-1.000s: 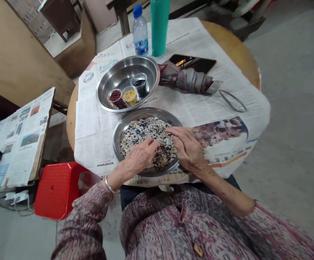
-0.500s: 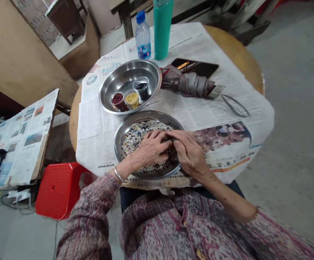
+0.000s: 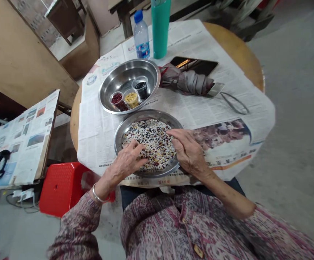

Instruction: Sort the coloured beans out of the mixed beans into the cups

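Two bare hands work over a steel bowl [image 3: 148, 115] by the near edge of the table [image 3: 238, 52], as I watch through the head camera. Mixed white, black, yellow and dark red grains [image 3: 157, 141] cover the bowl's bottom. I see the left hand [image 3: 125, 160] over the left side of the rim, thumb and forefinger parted with a gap between; I cannot tell whether the tips touch the grains. The right hand [image 3: 190, 151] curves at the right side of the rim, fingers bent and close together; its palm is hidden, so I cannot tell whether it holds anything.

Just beyond, toward the table's far left edge, a second bowl [image 3: 119, 81] carries a cup of dark red beans [image 3: 120, 103], a cup of yellow grains [image 3: 131, 100] and a cup of black grains [image 3: 142, 89]. Near the far edge I have a blue-capped bottle [image 3: 142, 39] and a green bottle [image 3: 160, 32], both upright.
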Tool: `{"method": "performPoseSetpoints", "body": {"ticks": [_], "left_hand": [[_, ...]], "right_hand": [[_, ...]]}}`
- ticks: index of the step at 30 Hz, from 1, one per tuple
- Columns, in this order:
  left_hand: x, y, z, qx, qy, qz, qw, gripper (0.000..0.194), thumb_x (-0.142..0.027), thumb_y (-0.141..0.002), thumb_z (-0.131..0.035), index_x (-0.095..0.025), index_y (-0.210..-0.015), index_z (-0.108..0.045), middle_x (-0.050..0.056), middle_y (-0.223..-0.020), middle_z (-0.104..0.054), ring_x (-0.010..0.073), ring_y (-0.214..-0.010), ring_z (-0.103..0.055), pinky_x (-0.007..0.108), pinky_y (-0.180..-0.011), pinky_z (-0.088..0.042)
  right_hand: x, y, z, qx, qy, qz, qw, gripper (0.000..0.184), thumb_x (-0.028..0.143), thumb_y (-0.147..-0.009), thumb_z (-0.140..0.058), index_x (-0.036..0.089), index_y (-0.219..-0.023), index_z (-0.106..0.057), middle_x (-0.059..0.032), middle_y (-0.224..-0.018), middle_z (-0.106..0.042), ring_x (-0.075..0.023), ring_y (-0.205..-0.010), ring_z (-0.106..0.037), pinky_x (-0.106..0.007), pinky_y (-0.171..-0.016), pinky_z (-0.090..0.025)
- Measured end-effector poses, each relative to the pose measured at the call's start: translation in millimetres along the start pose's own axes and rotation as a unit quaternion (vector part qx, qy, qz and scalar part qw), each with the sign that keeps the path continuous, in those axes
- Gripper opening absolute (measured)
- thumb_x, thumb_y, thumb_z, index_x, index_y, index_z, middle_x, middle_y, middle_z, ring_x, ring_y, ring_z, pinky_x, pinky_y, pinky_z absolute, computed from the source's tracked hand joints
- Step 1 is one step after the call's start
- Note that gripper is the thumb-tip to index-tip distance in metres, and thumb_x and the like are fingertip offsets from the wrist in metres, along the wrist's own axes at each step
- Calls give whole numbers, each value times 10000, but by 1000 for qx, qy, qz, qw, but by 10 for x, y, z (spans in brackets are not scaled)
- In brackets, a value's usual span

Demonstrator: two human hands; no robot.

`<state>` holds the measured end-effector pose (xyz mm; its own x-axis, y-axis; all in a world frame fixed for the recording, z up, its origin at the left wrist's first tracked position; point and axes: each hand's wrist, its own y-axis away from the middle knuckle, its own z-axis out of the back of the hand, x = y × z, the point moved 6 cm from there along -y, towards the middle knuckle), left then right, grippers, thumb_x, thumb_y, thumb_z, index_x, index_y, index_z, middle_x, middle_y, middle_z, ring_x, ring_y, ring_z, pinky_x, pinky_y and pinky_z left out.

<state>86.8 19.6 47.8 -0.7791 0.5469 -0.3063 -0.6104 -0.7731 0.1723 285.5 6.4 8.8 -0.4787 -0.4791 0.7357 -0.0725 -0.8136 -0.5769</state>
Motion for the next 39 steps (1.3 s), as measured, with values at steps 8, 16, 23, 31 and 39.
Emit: {"method": "performPoseSetpoints", "body": {"ticks": [8, 16, 23, 31, 39], "left_hand": [[-324, -405, -159, -12, -16, -25, 999, 300, -118, -1017, -451, -218, -1284, -545, 86, -1259, -568, 209, -1100, -610, 367, -926, -589], [50, -450, 72, -55, -57, 113, 990, 571, -439, -885, -763, -242, -1378, -552, 145, -1393, -498, 355, -1230, -538, 542, -995, -535], [-16, -573, -16, -45, 126, 102, 986, 199, -55, -895, -630, -160, -1037, -723, 39, -1002, -729, 172, -944, -700, 350, -955, -560], [-424, -401, -188, 1, 138, -77, 987, 126, -150, -963, -603, -184, -1025, -707, 38, -1019, -731, 165, -984, -687, 327, -950, -557], [-363, -786, -180, -15, -91, -137, 986, 253, -217, -1008, -535, -224, -1230, -657, 82, -1365, -602, 270, -1321, -481, 469, -1099, -459]], "right_hand": [[-23, 3, -6, 3, 14, 5, 1000, 312, 282, -1045, -442, 248, -1273, -653, -99, -1203, -721, -259, -1152, -656, -503, -1027, -526], [-16, -12, -16, 6, 7, -3, 1000, 312, 304, -1047, -431, 254, -1263, -650, -98, -1198, -726, -263, -1154, -655, -525, -1037, -516], [-21, -14, -19, 0, 6, 6, 1000, 285, 296, -1040, -458, 251, -1235, -662, -99, -1177, -728, -266, -1128, -664, -526, -1020, -526], [-18, -19, -17, -3, -7, 5, 1000, 290, 289, -1046, -440, 239, -1223, -664, -99, -1175, -727, -252, -1125, -664, -503, -1012, -535], [-26, -16, -7, -3, -15, -6, 1000, 308, 318, -1045, -437, 244, -1237, -667, -101, -1204, -723, -262, -1149, -655, -509, -1037, -522]]}}
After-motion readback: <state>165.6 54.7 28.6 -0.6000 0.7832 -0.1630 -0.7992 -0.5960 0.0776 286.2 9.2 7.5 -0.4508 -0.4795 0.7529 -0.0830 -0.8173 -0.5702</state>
